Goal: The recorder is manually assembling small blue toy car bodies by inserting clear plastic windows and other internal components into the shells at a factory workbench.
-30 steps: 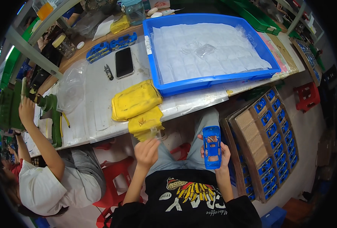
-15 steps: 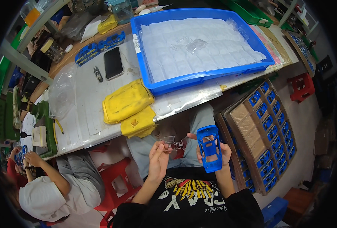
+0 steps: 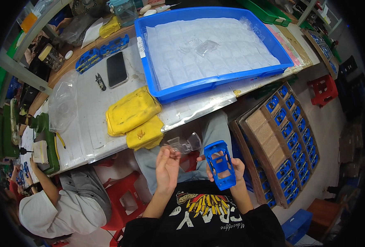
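My left hand (image 3: 167, 168) pinches a clear plastic window piece (image 3: 184, 144) by one end, and the rest of it reaches out over my lap. A blue toy car body (image 3: 220, 165) with open window holes is gripped in my right hand (image 3: 237, 168), its outer side facing up. The two parts are apart, the clear one to the left of the blue one. Beyond them, on the table, a blue tray (image 3: 215, 80) lined with white padded sheet holds a couple of clear pieces (image 3: 207, 48).
Yellow wrapped bundles (image 3: 134, 111) lie at the table's front edge. Behind are a phone (image 3: 116, 70), small snips (image 3: 100, 82) and more blue car bodies (image 3: 88, 60). At right, stacked cardboard trays (image 3: 289, 144) carry blue bodies. A co-worker (image 3: 63, 210) sits at left near a red stool (image 3: 127, 197).
The clear piece has been turned and shows more of its broad shape. The blue car body has shifted slightly left and down. The co-worker's arm has moved toward the green fixture.
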Demonstrator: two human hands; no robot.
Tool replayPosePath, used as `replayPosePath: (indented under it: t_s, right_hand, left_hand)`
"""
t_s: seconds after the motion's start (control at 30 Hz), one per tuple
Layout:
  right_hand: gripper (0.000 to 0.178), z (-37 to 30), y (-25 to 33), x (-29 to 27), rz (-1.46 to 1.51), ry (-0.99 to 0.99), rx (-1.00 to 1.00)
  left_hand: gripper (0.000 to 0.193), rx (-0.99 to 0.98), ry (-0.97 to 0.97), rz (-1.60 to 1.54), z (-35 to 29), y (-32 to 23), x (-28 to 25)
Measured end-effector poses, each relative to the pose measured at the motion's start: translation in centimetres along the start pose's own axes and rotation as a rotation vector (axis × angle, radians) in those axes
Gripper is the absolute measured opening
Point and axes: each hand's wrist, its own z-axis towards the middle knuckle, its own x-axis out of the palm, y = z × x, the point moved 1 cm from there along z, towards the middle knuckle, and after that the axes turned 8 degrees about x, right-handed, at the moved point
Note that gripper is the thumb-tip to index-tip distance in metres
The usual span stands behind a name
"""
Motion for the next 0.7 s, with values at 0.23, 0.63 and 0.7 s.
replayPosePath:
  t_s: [0.23,0.63,0.7]
  right_hand:
    - [0.056,-0.1,0.2,-0.4,-0.235,-0.354,-0.15]
    - [0.052,0.1,0.7,0.6,-0.367,-0.296,-0.224]
    - [0.05,0.1,0.7,0.6,-0.3,-0.276,-0.242]
  left_hand:
    - [0.012,1.173,0.829,1.092,-3.0,-0.7,0.7]
    - [0.018,1.234,1.116,1.363,-3.6,2.3,2.2]
    - [0.017,1.244,1.166,1.385,-3.5,2.1,2.8]
